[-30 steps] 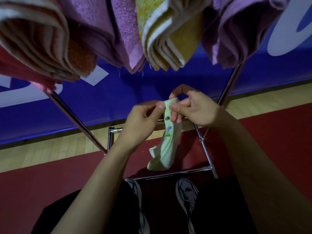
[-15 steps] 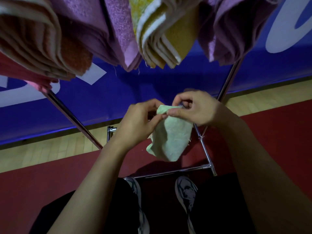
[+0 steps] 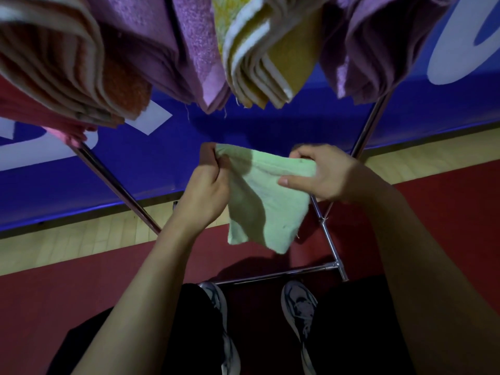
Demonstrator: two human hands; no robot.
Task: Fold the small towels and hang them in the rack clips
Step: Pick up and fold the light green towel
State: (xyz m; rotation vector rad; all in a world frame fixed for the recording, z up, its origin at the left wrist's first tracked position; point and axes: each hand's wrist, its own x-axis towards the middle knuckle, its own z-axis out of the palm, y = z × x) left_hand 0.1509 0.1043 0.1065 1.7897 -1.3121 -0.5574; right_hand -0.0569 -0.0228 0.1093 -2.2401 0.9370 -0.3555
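Towel spread, fold not yet made

Green towel [image 3: 266, 201] hangs between my hands, below the folded towels [image 3: 259, 58] already on the rack [image 3: 368, 125]. My left hand [image 3: 205, 193] pinches one top corner, my right hand [image 3: 322, 171] the other. I judge I'm mid-fold: next I bring the corners together, then lift it to a clip, which I can't see.

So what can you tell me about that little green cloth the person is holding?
The green towel is a small, pale green piece of soft, slightly fuzzy cloth with frayed-looking edges. It is held up in the air, spread out, its top edge stretched between the two hands and its lower corners hanging free. The left hand pinches one top corner, the right hand the other. It hangs in front of the rack, below the folded towels already hung there.
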